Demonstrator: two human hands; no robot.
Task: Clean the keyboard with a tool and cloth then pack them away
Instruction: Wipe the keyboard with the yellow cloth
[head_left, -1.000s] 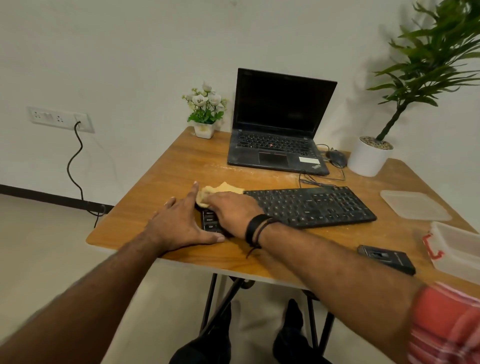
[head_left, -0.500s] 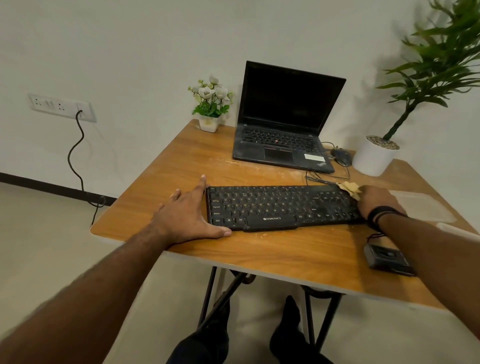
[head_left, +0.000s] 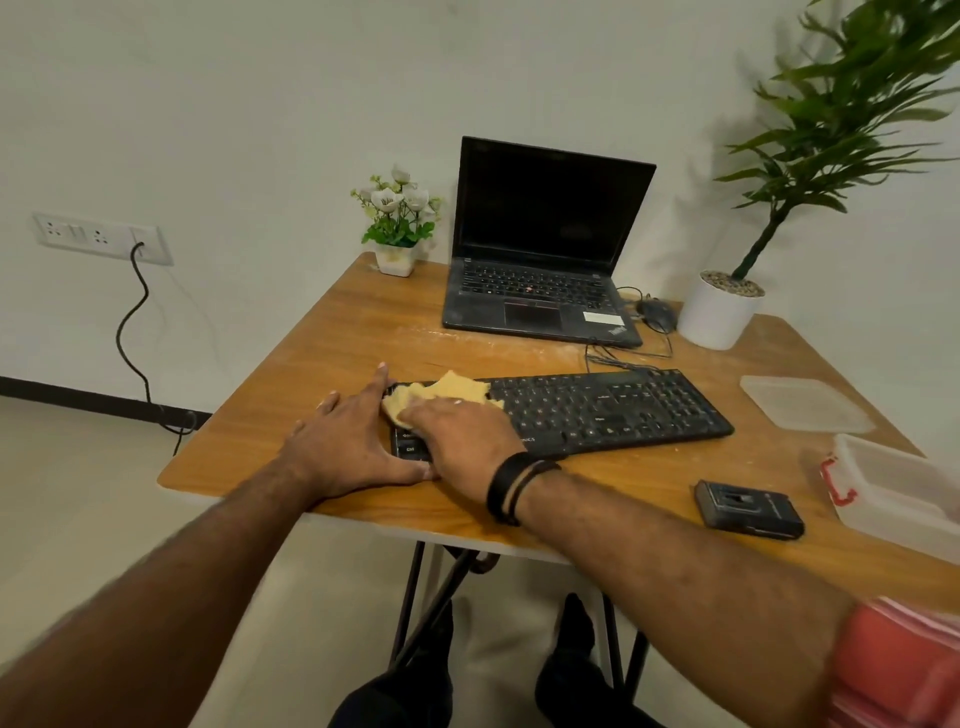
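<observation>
The table (head_left: 343, 343) holds the black keyboard (head_left: 597, 410) in the middle. Your left hand (head_left: 345, 447) lies flat, fingers spread, at its nine o'clock end. Your right hand (head_left: 460, 436) presses the yellow cloth (head_left: 452, 389) on those keys. You are wiping. Next, slide toward three o'clock.

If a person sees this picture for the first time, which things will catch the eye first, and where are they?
First the two hands at the near left of the table: the right hand presses a yellow cloth on the left end of the black keyboard, and the left hand lies flat beside that end. Behind stands an open laptop with a dark screen, and a tall green plant rises at the far right.
</observation>
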